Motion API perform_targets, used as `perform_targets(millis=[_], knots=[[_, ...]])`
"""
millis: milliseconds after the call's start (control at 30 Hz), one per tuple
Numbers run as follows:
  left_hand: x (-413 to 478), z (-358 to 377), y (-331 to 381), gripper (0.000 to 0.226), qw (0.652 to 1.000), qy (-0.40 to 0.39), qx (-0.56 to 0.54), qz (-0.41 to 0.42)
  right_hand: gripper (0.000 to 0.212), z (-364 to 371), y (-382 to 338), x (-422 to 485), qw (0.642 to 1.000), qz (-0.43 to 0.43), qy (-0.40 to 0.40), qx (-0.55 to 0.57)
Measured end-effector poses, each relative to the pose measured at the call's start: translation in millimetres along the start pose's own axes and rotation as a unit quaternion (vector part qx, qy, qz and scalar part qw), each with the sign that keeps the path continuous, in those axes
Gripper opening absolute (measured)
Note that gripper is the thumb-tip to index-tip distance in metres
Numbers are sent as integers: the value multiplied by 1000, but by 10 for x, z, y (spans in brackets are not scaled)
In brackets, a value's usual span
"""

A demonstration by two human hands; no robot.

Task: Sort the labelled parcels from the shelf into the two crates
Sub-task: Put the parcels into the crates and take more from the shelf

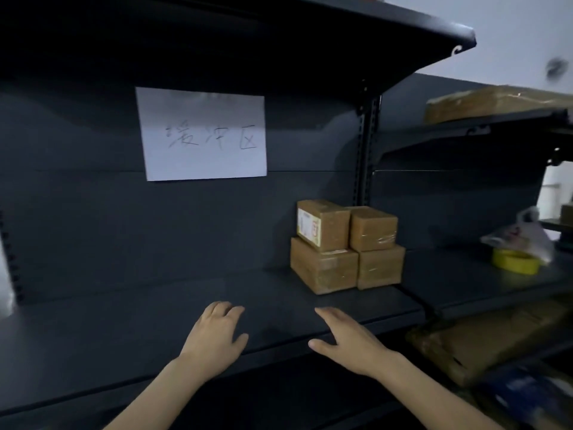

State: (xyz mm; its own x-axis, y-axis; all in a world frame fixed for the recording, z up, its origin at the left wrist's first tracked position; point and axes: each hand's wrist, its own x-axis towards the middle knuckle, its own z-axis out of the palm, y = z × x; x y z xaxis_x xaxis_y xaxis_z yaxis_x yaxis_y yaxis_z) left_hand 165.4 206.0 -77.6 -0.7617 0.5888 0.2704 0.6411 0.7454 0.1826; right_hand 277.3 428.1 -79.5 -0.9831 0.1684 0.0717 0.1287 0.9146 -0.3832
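Labelled parcel (322, 225) atop the stack (379, 268), label side toward front-left.

There is one view, from a camera on the person's head. It looks forward and a little down into a dark shelf (139, 330), from very close. The shelf board and back wall fill most of the picture. The left arm (161, 389) and right arm (434, 389) come in from the bottom edge. The upper shelf (279, 41) shows its underside, so the camera sits lower than it. The paper sign (203, 135) hangs left of the middle. Things at the right edge look blurry.
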Motion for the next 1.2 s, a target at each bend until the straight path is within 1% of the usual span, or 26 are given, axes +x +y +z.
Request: perform_targets(millis=[100,200,233,300,333,600,767,867,967,1100,1200], knots=[[272,106,49,57,1000,-13,-1,17,75,-103,152,89,1000,20,9,-3],[532,193,72,58,999,-21,-2,34,93,-238,273,217,999,43,27,-4],[615,212,70,58,999,-23,-1,40,92,-278,317,268,998,52,36,-1],[778,249,60,58,998,-27,3,51,79,-346,390,358,996,66,57,6],[859,267,59,59,998,-29,2,57,75,-370,429,399,995,70,68,9],[1347,390,257,61,995,-34,-52,80,72,-682,739,566,987,91,131,23],[1635,380,477,60,991,-21,-124,55,69,-979,954,723,983,69,167,25],[1807,329,663,52,982,-7,-184,40,66,-1201,1019,901,983,37,178,15],[2033,300,811,45,974,2,-225,6,65,-1442,1055,1130,982,19,188,-3],[2374,298,991,27,943,-2,-329,-53,66,-1671,1059,1513,982,14,185,-30],[2514,312,1047,31,929,-13,-359,-91,72,-1698,903,1799,984,21,163,-65]])
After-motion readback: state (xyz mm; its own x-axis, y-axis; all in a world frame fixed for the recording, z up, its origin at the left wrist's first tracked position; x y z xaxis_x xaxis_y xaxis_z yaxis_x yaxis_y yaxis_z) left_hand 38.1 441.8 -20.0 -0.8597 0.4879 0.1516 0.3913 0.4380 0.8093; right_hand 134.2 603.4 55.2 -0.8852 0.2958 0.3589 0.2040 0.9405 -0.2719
